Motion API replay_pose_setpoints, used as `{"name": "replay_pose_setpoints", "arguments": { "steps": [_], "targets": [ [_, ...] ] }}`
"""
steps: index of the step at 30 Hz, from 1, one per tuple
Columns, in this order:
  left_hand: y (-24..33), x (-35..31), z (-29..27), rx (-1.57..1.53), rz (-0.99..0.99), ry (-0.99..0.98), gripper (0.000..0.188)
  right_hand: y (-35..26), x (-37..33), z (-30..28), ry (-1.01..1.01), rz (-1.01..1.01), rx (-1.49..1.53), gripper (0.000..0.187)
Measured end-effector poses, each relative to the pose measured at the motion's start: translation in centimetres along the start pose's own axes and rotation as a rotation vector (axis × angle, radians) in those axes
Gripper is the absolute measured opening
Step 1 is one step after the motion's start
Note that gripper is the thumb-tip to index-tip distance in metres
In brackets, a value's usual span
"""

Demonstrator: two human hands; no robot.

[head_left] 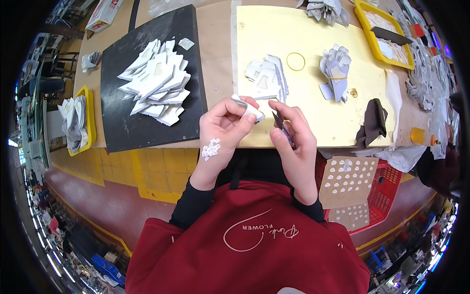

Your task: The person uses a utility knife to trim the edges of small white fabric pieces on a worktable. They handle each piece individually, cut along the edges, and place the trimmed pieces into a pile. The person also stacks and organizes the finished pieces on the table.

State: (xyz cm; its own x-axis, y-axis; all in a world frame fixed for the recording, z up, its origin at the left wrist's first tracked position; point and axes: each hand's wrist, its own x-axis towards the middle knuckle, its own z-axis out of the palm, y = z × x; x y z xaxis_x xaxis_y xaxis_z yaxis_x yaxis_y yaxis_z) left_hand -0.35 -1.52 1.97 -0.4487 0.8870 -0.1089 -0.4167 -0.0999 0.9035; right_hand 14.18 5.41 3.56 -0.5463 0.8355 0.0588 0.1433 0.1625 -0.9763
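Pinched in the fingers of my left hand [223, 125] is a white cut piece [250, 111], bent over, with a grey edge. Several small white printed labels [211, 149] lie on the back of that hand. My right hand [298, 147] is closed around a small tool with a dark pointed blade [278, 119], held just right of the piece; its handle is mostly hidden. Just beyond both hands, similar white pieces [264, 81] lie on the pale yellow board [313, 132]. A loose yellow rubber band [295, 61] and a banded bundle of pieces [336, 73] are farther right.
At left, a big heap of white pieces [156, 81] covers part of a black board [115, 130]. Yellow trays stand at far left [91, 120] and upper right [409, 59]. A dark cloth [373, 120] lies right. Below the table edge, a red basket [387, 196] holds a dotted cardboard sheet [338, 193].
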Motion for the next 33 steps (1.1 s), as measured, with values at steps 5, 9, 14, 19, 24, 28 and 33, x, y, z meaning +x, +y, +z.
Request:
{"name": "replay_pose_setpoints", "arguments": {
  "steps": [5,9,14,19,24,28,33],
  "targets": [
    [0.4,-0.6,0.4,0.012,0.026,0.027,0.015,-0.5,0.1,0.4,0.011,-0.073,-0.086,0.037],
    [0.5,-0.8,0.3,-0.028,0.067,0.008,0.014,-0.6,-0.2,0.6,-0.01,-0.085,-0.002,0.034],
    [0.7,-1.0,0.6,0.01,0.074,0.029,0.016,-0.2,-0.6,0.6,-0.047,-0.035,0.05,0.029],
    [1.1,-1.2,0.5,0.064,0.094,0.001,0.018,0.1,-0.5,0.6,-0.102,0.01,0.234,0.026],
    [0.9,-1.3,0.6,0.103,0.145,-0.019,0.018,0.2,-0.4,0.4,-0.138,0.306,0.588,0.027],
    [1.1,-1.2,0.4,0.056,0.177,-0.026,0.016,1.4,-0.1,-0.2,-0.17,0.452,0.926,0.028],
    [1.1,-0.9,0.5,0.101,0.199,-0.052,0.015,-0.5,-0.7,0.5,-0.128,0.241,0.601,0.038]
  ]
}}
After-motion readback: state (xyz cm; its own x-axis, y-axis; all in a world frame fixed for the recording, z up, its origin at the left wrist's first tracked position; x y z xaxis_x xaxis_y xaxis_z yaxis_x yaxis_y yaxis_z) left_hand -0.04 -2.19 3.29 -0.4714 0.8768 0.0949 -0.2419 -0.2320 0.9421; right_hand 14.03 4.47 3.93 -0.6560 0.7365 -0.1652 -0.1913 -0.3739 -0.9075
